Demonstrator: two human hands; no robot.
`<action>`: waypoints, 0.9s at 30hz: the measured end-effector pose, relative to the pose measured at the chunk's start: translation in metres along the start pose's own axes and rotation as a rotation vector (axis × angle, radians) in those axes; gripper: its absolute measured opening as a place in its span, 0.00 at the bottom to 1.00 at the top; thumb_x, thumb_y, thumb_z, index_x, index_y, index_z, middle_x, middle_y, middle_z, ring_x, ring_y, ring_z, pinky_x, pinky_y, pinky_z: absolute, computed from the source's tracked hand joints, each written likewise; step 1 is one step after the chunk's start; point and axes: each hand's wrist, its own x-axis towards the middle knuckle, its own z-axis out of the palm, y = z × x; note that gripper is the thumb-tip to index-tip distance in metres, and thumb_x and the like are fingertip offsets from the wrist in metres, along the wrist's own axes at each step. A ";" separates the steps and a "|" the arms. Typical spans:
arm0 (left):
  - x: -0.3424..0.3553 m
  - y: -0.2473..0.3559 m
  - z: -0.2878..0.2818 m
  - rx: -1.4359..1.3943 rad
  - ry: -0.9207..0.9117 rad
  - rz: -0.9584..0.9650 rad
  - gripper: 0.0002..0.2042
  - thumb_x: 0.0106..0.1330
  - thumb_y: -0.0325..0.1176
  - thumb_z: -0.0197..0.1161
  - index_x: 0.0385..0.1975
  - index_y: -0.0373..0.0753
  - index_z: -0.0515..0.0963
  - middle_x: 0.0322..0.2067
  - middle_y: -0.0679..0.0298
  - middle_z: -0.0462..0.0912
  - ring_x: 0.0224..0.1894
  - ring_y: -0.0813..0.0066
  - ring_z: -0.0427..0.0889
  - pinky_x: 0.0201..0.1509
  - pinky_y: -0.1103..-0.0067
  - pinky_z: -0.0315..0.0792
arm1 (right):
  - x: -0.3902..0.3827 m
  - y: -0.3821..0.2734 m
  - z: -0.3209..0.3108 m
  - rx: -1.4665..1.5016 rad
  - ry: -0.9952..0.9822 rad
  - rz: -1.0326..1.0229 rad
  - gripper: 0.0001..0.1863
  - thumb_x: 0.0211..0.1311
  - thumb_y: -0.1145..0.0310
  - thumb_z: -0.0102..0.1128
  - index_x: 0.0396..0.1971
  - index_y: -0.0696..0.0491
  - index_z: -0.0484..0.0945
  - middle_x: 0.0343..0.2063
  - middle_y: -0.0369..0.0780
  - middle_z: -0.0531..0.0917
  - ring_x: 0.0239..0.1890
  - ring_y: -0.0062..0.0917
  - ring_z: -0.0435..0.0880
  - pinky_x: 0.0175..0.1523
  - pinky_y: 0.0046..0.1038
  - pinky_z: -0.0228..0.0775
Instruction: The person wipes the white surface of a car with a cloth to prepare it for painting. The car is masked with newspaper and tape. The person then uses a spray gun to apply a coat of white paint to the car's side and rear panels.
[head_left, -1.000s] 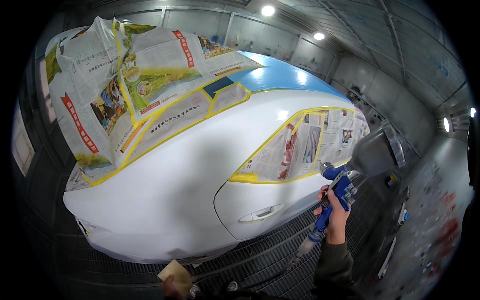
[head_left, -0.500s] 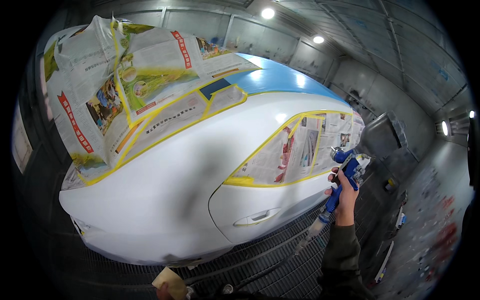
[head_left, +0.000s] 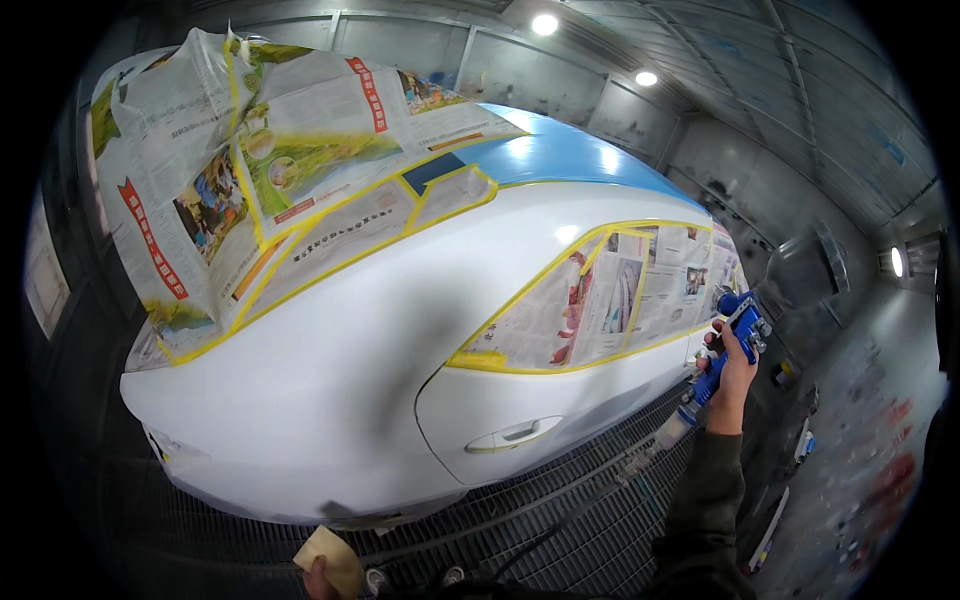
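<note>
My right hand (head_left: 731, 368) grips a blue spray gun (head_left: 739, 322) with a translucent grey cup (head_left: 800, 270) on top and a fitting and hose (head_left: 570, 512) below, beside the rear side of a white car (head_left: 340, 410). My left hand (head_left: 319, 578), low at the bottom edge, holds a pale yellow cloth or pad (head_left: 334, 558) below the car's bodywork. Newspaper (head_left: 170, 200) edged with yellow tape covers the car's rear end at the upper left and its side windows (head_left: 620, 290). The roof (head_left: 560, 155) is glossy blue. A door handle (head_left: 505, 435) shows on the white door.
A metal grating floor (head_left: 580, 540) runs along the car. Grey booth walls (head_left: 740, 175) with round lights (head_left: 895, 260) surround it. Long pale strips (head_left: 770, 528) and a small container (head_left: 784, 373) lie or stand along the paint-spattered right side.
My right hand has moved right and slightly upward with the spray gun, away from the door handle. My left hand with the cloth has shifted a little to the left.
</note>
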 end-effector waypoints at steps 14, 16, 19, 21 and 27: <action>-0.021 0.041 0.068 -0.022 0.302 -0.230 0.23 0.61 0.35 0.55 0.55 0.29 0.69 0.45 0.48 0.80 0.44 0.47 0.82 0.46 0.55 0.78 | -0.068 -0.017 -0.004 0.167 -0.363 0.176 0.11 0.68 0.72 0.53 0.44 0.62 0.75 0.37 0.44 0.80 0.34 0.23 0.80 0.20 0.21 0.77; -0.011 0.018 0.027 0.067 0.233 -0.045 0.23 0.62 0.35 0.55 0.55 0.29 0.69 0.45 0.48 0.80 0.44 0.47 0.83 0.46 0.55 0.78 | -0.071 -0.014 -0.008 0.223 -0.403 0.188 0.11 0.68 0.72 0.53 0.45 0.62 0.75 0.38 0.43 0.80 0.35 0.24 0.80 0.20 0.21 0.78; 0.032 -0.025 -0.057 0.343 0.099 0.185 0.18 0.64 0.39 0.57 0.45 0.29 0.75 0.40 0.51 0.81 0.40 0.56 0.82 0.44 0.61 0.78 | -0.068 -0.005 -0.025 0.151 -0.315 0.105 0.12 0.68 0.72 0.54 0.45 0.62 0.74 0.38 0.43 0.80 0.36 0.23 0.80 0.20 0.21 0.78; 0.043 -0.036 -0.064 0.397 0.067 0.161 0.17 0.65 0.41 0.59 0.38 0.30 0.79 0.35 0.54 0.82 0.37 0.61 0.81 0.42 0.64 0.77 | -0.065 -0.002 -0.042 0.083 -0.260 0.082 0.12 0.68 0.71 0.54 0.45 0.63 0.74 0.37 0.42 0.80 0.36 0.23 0.80 0.20 0.22 0.78; 0.030 -0.042 -0.059 0.663 0.030 0.260 0.17 0.67 0.44 0.58 0.34 0.33 0.80 0.33 0.58 0.82 0.36 0.65 0.80 0.43 0.67 0.76 | -0.094 0.001 -0.076 0.353 -0.468 0.162 0.18 0.67 0.64 0.55 0.47 0.64 0.69 0.33 0.44 0.75 0.31 0.25 0.78 0.16 0.21 0.75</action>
